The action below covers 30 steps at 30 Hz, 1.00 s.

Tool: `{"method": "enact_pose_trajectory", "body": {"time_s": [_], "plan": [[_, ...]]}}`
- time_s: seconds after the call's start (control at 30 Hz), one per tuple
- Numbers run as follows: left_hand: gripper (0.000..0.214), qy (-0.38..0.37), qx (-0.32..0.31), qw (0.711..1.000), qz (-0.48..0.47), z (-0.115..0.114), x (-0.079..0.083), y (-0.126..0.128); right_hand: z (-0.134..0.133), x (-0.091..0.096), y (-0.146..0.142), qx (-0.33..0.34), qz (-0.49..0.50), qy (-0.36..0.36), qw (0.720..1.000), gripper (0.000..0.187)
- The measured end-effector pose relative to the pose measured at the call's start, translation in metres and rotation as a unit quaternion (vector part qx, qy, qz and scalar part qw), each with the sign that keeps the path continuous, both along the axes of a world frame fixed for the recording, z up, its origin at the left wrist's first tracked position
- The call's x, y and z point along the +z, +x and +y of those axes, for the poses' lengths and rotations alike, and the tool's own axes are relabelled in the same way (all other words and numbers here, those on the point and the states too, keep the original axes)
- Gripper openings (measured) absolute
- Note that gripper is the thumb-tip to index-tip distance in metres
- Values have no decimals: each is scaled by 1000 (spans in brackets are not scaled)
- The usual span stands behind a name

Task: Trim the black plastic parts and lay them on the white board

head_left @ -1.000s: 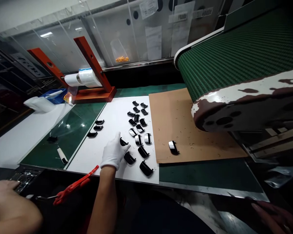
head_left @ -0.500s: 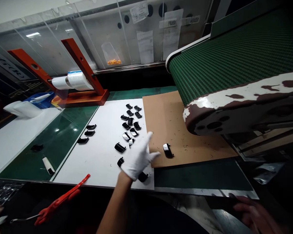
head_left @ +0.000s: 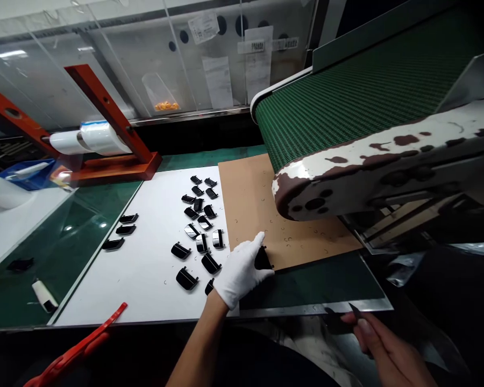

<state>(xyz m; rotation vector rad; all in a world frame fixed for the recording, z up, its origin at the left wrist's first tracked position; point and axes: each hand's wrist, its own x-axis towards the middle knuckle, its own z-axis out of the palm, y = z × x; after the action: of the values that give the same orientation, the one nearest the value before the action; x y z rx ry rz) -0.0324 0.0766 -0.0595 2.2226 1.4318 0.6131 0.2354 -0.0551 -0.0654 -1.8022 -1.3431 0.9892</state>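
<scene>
My left hand [head_left: 242, 271], in a white glove, is at the near left corner of the brown cardboard [head_left: 246, 188]. Its fingers and thumb curl round a small glossy black plastic part [head_left: 263, 259], partly hidden by the glove. My right hand [head_left: 383, 341], bare, is at the lower right beyond the bench edge. It pinches a thin dark pointed piece [head_left: 354, 308] whose kind I cannot make out. Left of the glove, several similar black parts [head_left: 211, 263] lie scattered on a white sheet [head_left: 145, 279].
A green conveyor [head_left: 347, 113] with a chipped white frame overhangs the cardboard. An orange-red stand [head_left: 116, 169] with film rolls [head_left: 100, 137] is at the back left. A red strap-like thing [head_left: 80, 346] crosses the front edge. A white-handled tool [head_left: 44, 295] lies on the green mat.
The view has swung right. My left hand has moved right from over the white sheet and closed round the part on the cardboard. My right hand has come further into view.
</scene>
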Motion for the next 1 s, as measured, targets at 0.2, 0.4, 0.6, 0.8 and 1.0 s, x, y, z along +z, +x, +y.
{"method": "enact_pose_trajectory", "body": {"time_s": [0.2,0.4,0.6,0.8,1.0], "plan": [[108,26,-65,990,-121,-49,29,12,11,39,-48,27,-24,163,986,18],[103,3,-88,972,-216,-64,36,21,9,53,-66,60,-5,209,976,8],[104,-28,-103,962,-252,-67,36,24,5,56,-65,52,-21,221,974,8],[109,-44,-124,961,-243,-67,39,24,4,59,-66,71,-34,231,970,9],[105,-46,-106,960,-256,-69,39,24,2,52,-58,61,-3,179,982,11]]}}
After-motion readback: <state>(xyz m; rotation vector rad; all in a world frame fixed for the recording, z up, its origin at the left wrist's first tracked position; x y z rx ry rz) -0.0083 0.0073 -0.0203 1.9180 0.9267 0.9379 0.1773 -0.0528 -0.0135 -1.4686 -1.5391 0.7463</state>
